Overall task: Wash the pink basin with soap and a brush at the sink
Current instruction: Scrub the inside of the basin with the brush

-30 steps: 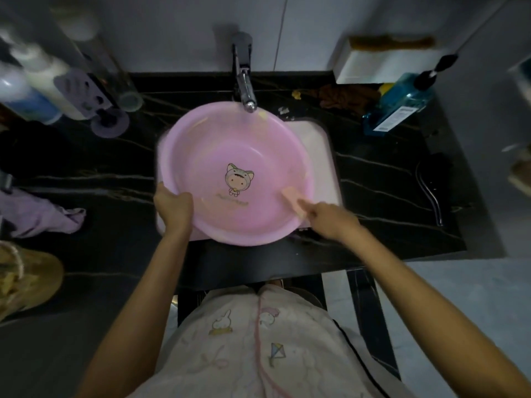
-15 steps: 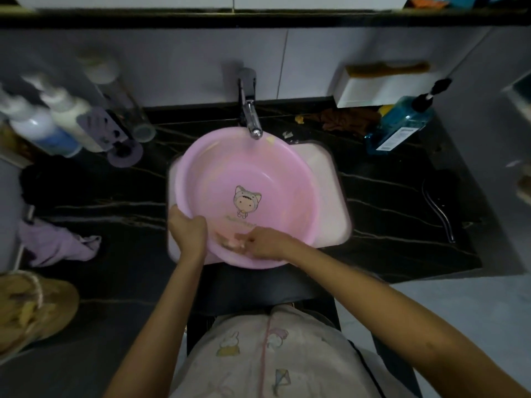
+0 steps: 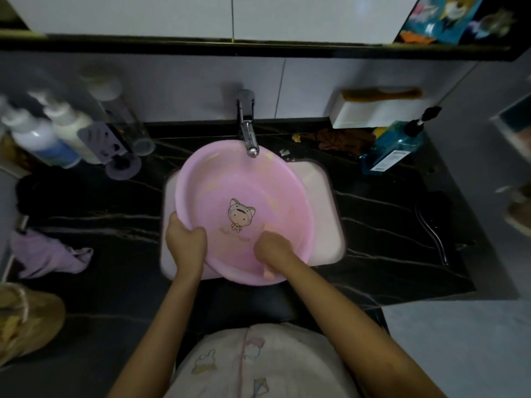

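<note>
The pink basin (image 3: 230,179), with a small cartoon figure printed on its bottom, lies in the white sink (image 3: 324,214) under the chrome tap (image 3: 248,133). My left hand (image 3: 185,239) grips the basin's near left rim, thumb inside. Inside the basin at its near right, my right hand (image 3: 273,248) curls round a small pale orange brush (image 3: 268,271), most of it hidden under my fingers and only one end showing below my wrist.
Black marble counter (image 3: 388,239) surrounds the sink. White pump bottles (image 3: 57,133) and a purple holder stand at the left, a blue pump bottle (image 3: 396,145) and a white box at the back right. A purple cloth (image 3: 48,254) lies left, a dark hose right.
My right hand with the brush swept from the basin's right rim to the near left inner wall, then back toward the near right. The view tilted up. My left hand kept its hold.
</note>
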A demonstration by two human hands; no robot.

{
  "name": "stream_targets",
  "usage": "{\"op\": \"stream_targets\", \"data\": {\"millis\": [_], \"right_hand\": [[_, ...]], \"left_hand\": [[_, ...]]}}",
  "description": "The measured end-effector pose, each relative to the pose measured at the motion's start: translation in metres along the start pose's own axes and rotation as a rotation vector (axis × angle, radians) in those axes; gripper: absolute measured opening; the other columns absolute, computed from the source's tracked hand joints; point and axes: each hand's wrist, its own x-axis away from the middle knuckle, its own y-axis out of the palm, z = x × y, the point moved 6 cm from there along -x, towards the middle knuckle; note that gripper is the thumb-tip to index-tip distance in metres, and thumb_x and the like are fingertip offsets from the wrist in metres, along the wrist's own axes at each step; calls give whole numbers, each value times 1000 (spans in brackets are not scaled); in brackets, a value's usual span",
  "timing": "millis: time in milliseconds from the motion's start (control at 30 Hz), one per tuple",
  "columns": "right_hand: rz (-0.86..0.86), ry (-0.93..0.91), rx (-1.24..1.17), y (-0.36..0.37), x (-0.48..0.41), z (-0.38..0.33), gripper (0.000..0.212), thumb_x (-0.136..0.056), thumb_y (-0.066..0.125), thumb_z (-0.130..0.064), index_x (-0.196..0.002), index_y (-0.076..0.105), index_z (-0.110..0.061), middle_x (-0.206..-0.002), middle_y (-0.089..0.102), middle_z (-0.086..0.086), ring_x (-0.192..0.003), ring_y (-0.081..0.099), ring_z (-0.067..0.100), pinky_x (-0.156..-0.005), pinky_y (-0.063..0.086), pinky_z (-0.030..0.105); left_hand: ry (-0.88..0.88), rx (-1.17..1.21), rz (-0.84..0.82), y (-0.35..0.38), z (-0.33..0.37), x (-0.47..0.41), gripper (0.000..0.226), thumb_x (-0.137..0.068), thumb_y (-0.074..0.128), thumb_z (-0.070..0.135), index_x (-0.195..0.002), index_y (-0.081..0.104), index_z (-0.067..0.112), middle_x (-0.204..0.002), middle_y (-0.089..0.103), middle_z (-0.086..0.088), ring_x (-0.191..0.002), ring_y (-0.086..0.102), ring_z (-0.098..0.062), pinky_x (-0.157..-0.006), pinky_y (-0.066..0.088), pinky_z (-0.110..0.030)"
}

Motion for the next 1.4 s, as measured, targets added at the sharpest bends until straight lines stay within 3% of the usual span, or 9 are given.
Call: {"op": "stream_targets", "data": {"millis": [200, 300, 400, 500, 633, 867, 1033, 1300, 1400], "right_hand": [[120, -535, -138, -22, 15, -85, 48, -98, 39, -18, -144, 27, -14, -127, 53, 18, -112, 55, 33, -81, 42, 39], [177, -347, -137, -39, -30, -50, 62, -97, 38, -17, -151, 9, -21, -135, 48, 19, -115, 52, 35, -88, 43, 42], [109, -58, -138, -24, -39, 6, 50, -98, 34, -12, -147, 24, -9, -134, 50, 19, -113, 54, 33, -86, 45, 40], [-37, -256, -25, -3, -2, -17, 39, -97, 37, -8, -136, 40, 0, -123, 56, 19, -102, 58, 32, -78, 44, 34], [83, -598, -217, -18, 12, -85, 47, -102, 32, -19, -148, 24, -15, -126, 53, 23, -107, 55, 36, -83, 43, 40], [193, -78, -116, -16, -46, 14, 55, -101, 28, -19, -151, 7, -16, -131, 50, 21, -115, 53, 35, -92, 42, 42], [26, -237, -123, 12, -31, -5, 35, -98, 34, -17, -130, 36, -3, -124, 54, 21, -107, 56, 33, -73, 39, 33], [491, -471, 372, -110, -45, -24, 57, -102, 29, -22, -150, 5, -40, -89, 51, 7, -82, 61, 25, -62, 39, 30], [453, -289, 489, -139, -55, 15, 47, -102, 27, -43, -147, 13, -46, -107, 57, 10, -96, 62, 27, -72, 41, 31]], "left_hand": [[30, -27, 25, -3, 8, 3, 34, -69, 53, 9, -103, 56, 2, -90, 60, -16, -85, 57, -27, -76, 50, -40], [16, -19, -31, -5, 3, 4, 42, -60, 47, 11, -101, 54, 6, -89, 58, -13, -84, 58, -30, -74, 52, -41], [4, -42, -44, -8, 5, 5, 42, -62, 48, 10, -104, 53, 6, -91, 57, -12, -87, 58, -33, -75, 54, -45], [28, -40, -25, -8, 16, 5, 49, -57, 44, 14, -104, 53, 4, -89, 56, -12, -84, 56, -31, -73, 52, -42], [40, -47, -17, -10, 21, 7, 44, -63, 51, 15, -105, 55, 1, -90, 59, -14, -86, 58, -32, -74, 50, -41], [41, -42, -70, -11, 18, 8, 54, -54, 47, 14, -106, 53, 3, -91, 57, -12, -87, 58, -33, -73, 54, -44], [48, -51, -73, -10, 24, 7, 52, -54, 47, 14, -105, 54, 5, -90, 58, -11, -87, 59, -35, -74, 54, -47], [129, -84, -74, -11, 28, 7, 41, -63, 53, 7, -103, 52, 4, -89, 57, -10, -85, 58, -32, -71, 54, -43], [141, -75, -34, -15, 29, 7, 37, -70, 53, -8, -106, 52, 2, -91, 54, -7, -86, 55, -27, -67, 46, -33]]}}
